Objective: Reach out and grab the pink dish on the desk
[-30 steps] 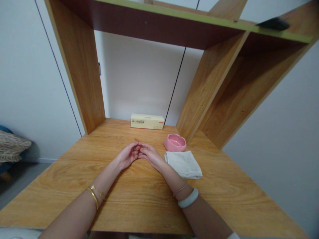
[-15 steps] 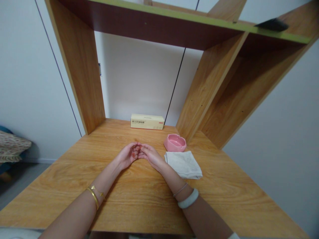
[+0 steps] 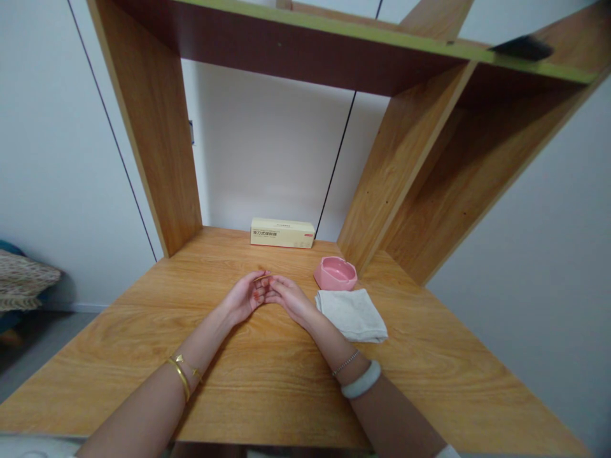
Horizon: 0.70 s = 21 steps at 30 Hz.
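My left hand (image 3: pixel 245 298) and my right hand (image 3: pixel 289 299) lie on the wooden desk (image 3: pixel 267 381), fingertips meeting at its middle. Both hands are curled, the fingers pressed together where they touch. A thin pale sliver shows at the left fingertips, too small to name. Gold bracelets circle my left wrist; a pale bangle and a thin chain circle my right. Just right of my right hand lies a folded white cloth (image 3: pixel 353 314). Behind it sits a pink dish (image 3: pixel 335 273).
A long cream box (image 3: pixel 282 233) lies at the back of the desk against the wall. Wooden uprights rise at the back left (image 3: pixel 157 140) and back right (image 3: pixel 396 172), with a shelf (image 3: pixel 305 44) overhead. A dark object (image 3: pixel 522 46) rests on the shelf's right end.
Almost nothing has moved. The fingertips shift slightly against each other, and both arms stay where they were.
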### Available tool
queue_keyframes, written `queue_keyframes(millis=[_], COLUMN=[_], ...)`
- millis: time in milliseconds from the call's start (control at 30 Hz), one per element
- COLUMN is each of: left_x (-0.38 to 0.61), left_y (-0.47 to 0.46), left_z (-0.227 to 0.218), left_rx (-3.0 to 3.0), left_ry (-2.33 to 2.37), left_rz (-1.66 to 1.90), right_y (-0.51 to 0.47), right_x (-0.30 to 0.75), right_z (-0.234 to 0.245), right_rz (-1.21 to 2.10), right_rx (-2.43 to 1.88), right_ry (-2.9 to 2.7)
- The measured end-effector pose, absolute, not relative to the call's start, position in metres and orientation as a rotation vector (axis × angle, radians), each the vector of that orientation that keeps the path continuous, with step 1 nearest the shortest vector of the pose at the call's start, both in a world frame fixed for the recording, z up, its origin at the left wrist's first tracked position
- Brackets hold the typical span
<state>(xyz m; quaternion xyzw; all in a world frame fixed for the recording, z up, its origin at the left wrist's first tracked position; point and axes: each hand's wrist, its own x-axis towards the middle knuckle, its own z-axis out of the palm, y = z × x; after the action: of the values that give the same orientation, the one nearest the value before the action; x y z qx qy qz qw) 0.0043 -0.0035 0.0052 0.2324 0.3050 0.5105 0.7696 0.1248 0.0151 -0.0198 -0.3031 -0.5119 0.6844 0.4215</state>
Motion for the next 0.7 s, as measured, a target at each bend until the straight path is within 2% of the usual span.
queue_keyframes(millis=[700], left_x=[0.0037], left_y=[-0.0033], left_z=[0.001], left_rx=[0.557], left_ry=[0.66], left_rz=[1.118], right_y=[0.0159], right_x=[0.1252], right_z=[-0.0205], right_rz=[1.719], right_rx=[-0.758], right_ry=[-1.293])
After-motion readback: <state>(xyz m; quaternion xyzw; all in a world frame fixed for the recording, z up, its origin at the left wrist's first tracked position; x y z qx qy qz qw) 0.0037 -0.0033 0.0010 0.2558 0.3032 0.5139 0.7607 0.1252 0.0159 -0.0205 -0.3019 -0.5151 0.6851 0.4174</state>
